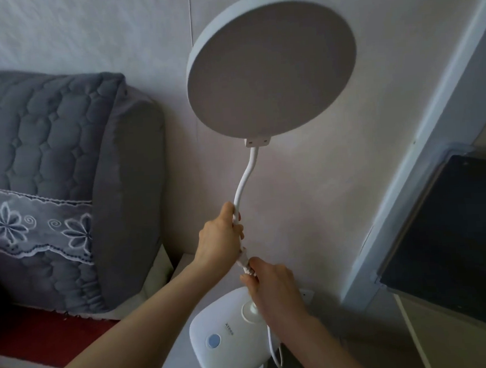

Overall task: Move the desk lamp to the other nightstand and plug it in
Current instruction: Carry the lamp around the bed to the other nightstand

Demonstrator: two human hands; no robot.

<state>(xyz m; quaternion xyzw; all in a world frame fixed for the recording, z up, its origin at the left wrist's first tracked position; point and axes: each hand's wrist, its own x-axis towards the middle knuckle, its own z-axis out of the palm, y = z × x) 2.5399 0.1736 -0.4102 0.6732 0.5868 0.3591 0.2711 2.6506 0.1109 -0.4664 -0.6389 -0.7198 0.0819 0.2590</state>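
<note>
In the head view, you are holding the desk lamp (241,185) upright close to the wall (309,208). Your left hand (221,237) is gripping the bendy white neck (252,158), fingers curled round it. Your right hand (275,290) is pinching the neck just below, at 5 o'clock from the left. The round lamp head (271,67) is sitting at 12 o'clock. The base (218,338) is at 6 o'clock by the white tabletop (182,274); whether it is touching is unclear. The cord (272,351) is hanging below. A grey headboard (46,140) is standing at 9 o'clock.

Arms outstretched; left grip (221,238) curled, right grip (274,292) apparently pinching below.
</note>
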